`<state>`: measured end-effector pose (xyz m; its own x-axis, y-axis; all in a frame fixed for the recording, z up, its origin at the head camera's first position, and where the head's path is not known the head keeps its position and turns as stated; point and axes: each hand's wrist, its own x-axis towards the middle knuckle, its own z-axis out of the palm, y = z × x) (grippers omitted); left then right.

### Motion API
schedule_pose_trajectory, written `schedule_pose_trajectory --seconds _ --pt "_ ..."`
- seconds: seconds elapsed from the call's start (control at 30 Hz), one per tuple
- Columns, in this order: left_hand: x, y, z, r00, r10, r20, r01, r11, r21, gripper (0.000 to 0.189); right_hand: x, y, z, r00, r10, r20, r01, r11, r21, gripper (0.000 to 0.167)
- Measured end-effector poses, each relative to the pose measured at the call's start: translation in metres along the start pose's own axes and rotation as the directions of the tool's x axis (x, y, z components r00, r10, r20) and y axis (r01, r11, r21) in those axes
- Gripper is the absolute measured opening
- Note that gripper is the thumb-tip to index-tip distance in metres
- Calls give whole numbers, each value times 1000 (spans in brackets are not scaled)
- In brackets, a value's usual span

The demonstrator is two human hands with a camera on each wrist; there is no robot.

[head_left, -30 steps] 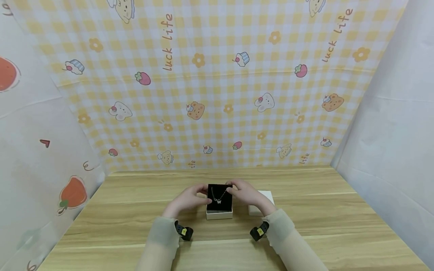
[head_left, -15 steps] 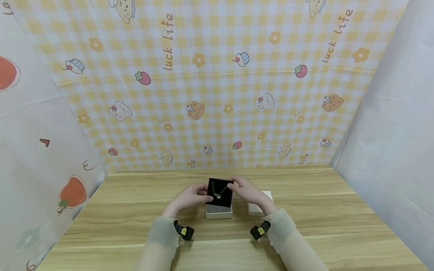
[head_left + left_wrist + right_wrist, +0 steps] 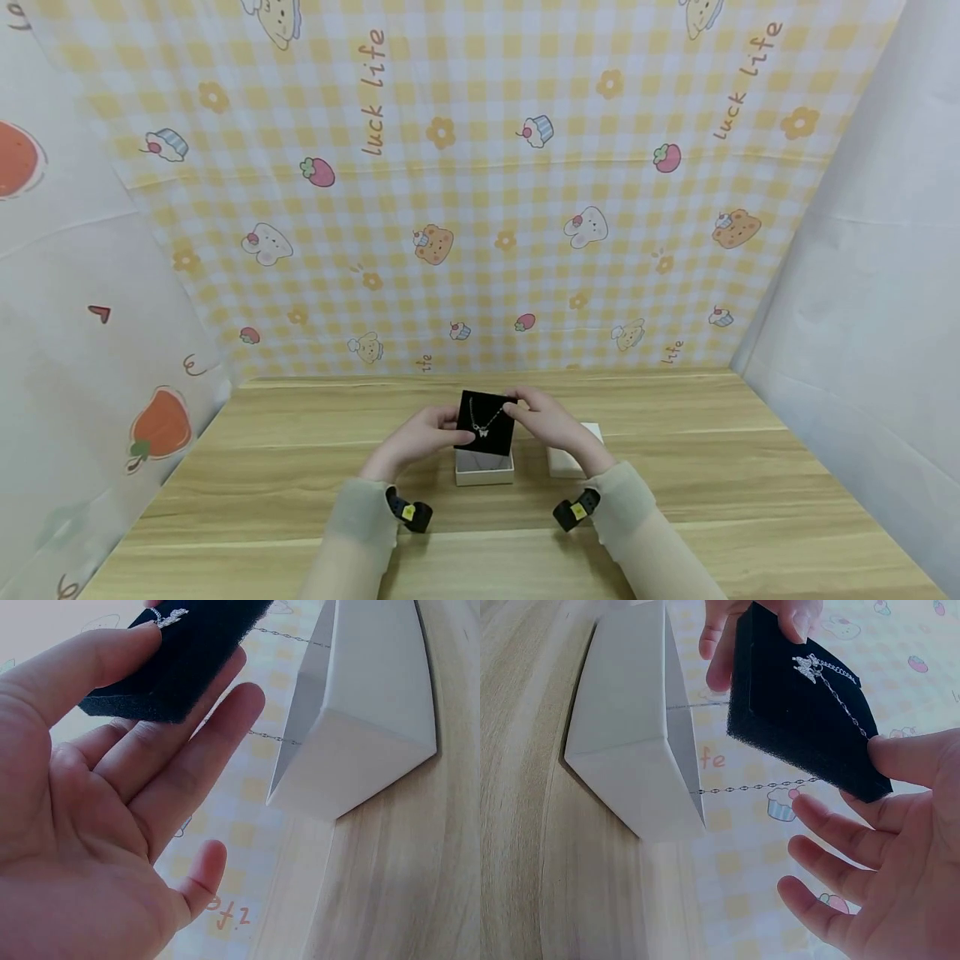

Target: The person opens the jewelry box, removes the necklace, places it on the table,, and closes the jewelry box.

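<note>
A black foam pad (image 3: 491,442) is held tilted above the white open box base (image 3: 484,477). Across its face runs a silver necklace with a butterfly pendant (image 3: 807,668). My left hand (image 3: 420,435) pinches the pad's left side, thumb on the face and fingers behind, thumb close to the pendant in the left wrist view. On the other side my right hand (image 3: 550,421) pinches the upper right corner between thumb and index finger, its other fingers spread. Two strands of chain (image 3: 761,786) run from behind the pad down into the box.
The white box lid (image 3: 564,464) lies on the wooden table (image 3: 300,467) just right of the base, partly behind my right wrist. A yellow checked cloth (image 3: 480,192) hangs along the back edge. White cloths cover the left and right sides.
Both hands have raised the foam pad out of the box and away toward the back, tilting it slightly. More of the box's grey inside now shows. The lid and base have stayed put.
</note>
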<state>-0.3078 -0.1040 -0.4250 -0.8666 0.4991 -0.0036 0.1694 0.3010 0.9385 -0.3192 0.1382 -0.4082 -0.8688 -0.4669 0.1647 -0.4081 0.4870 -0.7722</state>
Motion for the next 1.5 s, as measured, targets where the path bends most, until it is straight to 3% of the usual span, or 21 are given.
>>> schedule_pose_trajectory --seconds 0.17,0.37,0.5,0.6,0.8,1.13,1.3,1.5 --pt "-2 0 0 1000 -6 -9 6 1000 -25 39 -1 1 -1 999 34 -8 -34 999 41 39" --pt "-3 2 -2 999 -3 -32 1 999 -36 39 1 1 -2 992 97 -77 -90 992 90 46" --pt "-4 4 -4 999 -4 -44 2 999 -36 35 1 1 -3 982 143 -121 -119 976 183 43" --pt "-4 6 -5 999 -1 -51 -1 999 -44 34 2 2 -4 984 157 -84 -124 943 307 45" --pt "-5 10 -6 999 22 -47 -26 997 -77 35 3 5 0 980 174 91 -195 811 551 51" --pt "-6 16 -7 998 53 -34 -56 995 -88 33 6 10 19 940 186 286 -338 627 702 54" --pt "-7 18 -7 998 54 -30 -56 996 -72 32 9 13 31 927 93 363 -358 507 784 48" --pt "-6 18 -6 998 70 -5 -71 994 -85 33 8 13 33 919 -25 394 -365 327 872 51"
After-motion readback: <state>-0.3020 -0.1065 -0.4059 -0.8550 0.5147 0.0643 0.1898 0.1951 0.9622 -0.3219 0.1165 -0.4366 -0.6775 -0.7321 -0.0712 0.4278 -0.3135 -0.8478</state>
